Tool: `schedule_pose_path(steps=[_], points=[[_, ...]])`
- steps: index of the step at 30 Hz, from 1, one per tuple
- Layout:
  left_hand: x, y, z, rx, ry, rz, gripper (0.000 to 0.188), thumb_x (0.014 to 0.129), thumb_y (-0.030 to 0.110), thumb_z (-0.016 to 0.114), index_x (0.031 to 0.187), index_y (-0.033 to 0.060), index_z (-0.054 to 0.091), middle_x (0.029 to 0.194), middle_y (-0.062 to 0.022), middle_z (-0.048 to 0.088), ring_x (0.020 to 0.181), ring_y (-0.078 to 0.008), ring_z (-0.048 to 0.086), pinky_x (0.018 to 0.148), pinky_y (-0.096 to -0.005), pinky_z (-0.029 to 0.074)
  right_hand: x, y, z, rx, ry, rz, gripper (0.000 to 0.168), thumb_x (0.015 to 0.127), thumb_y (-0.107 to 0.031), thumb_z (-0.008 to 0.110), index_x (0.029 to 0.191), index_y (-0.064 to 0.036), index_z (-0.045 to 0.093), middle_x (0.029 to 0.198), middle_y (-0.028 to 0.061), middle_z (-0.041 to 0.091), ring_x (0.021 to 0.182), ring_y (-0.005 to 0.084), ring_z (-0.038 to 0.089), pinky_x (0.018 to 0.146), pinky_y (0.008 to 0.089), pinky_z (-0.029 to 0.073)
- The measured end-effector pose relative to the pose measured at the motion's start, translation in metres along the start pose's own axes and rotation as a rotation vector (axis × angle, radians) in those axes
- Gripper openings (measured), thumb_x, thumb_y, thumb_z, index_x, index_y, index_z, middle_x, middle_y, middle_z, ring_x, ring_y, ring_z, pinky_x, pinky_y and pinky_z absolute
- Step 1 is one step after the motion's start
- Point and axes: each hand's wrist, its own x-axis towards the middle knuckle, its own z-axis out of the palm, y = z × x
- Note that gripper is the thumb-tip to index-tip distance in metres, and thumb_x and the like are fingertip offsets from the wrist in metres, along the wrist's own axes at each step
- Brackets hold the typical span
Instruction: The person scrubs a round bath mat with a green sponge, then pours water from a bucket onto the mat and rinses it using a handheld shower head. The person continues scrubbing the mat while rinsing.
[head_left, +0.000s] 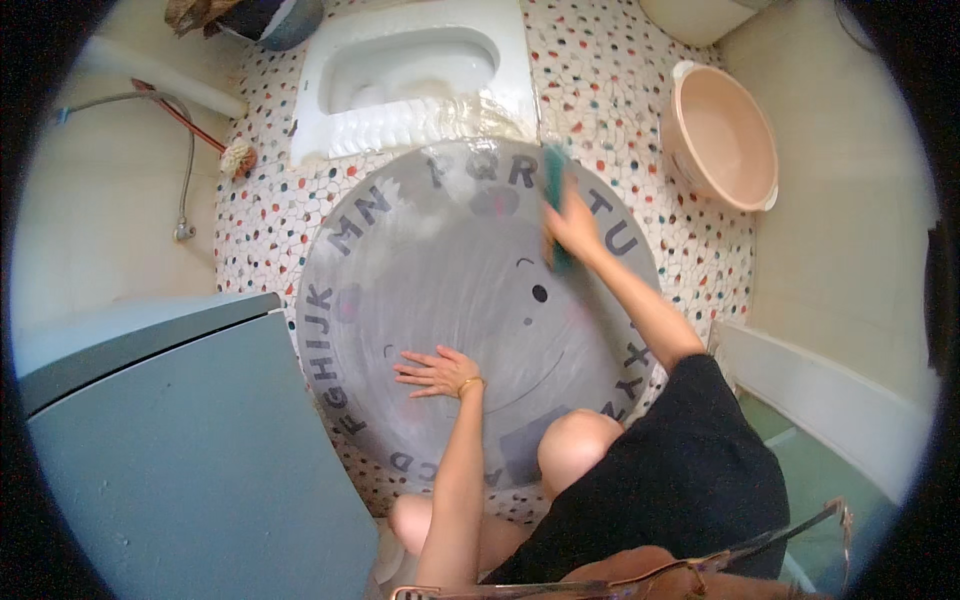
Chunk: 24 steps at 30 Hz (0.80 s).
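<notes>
A round grey mat (450, 285) with dark letters around its rim and a smiling face lies on the floor before me. Its surface looks wet, with pale foamy streaks. My left hand (441, 373) rests flat on the mat's lower middle, fingers spread, a thin bracelet on its wrist. On the upper right part of the mat, my right hand (576, 229) grips a green brush (555, 180), blurred by motion. The brush's underside is hidden, and its far end lies over the letters near the rim.
A white squat toilet (416, 139) borders the mat's far edge. To the right stands a pink plastic basin (727, 139). A blue-grey cabinet-like appliance (202, 435) is close on the left, beyond it a red-handled brush (238, 159) and a grey hose (187, 165). Pebble-patterned tiles (600, 97) cover the floor.
</notes>
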Motion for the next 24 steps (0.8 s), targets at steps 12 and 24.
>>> schedule_pose_path(steps=[12, 24], points=[[-0.007, 0.002, 0.005, -0.011, 0.033, -0.001, 0.071, 0.094, 0.035, 0.04, 0.149, 0.0055, 0.007, 0.154, -0.0226, 0.001, 0.142, -0.0412, 0.0, 0.108, -0.0633, 0.007, -0.053, -0.036, -0.009, 0.085, -0.183, 0.444, 0.088, 0.076, -0.016, 0.057, 0.147, 0.001, 0.008, 0.129, 0.034, 0.045, 0.098, 0.0453, 0.06, 0.086, 0.0435, 0.048], [0.001, 0.002, 0.005, -0.031, 0.09, 0.031, 0.072, 0.093, 0.036, 0.038, 0.149, 0.0032, 0.008, 0.154, -0.025, 0.001, 0.142, -0.0421, -0.002, 0.109, -0.0622, 0.004, -0.154, 0.04, -0.1, 0.075, -0.135, 0.445, 0.077, 0.084, -0.02, 0.058, 0.146, 0.001, 0.017, 0.113, 0.0211, 0.053, 0.093, 0.0304, 0.06, 0.084, 0.0376, 0.046]])
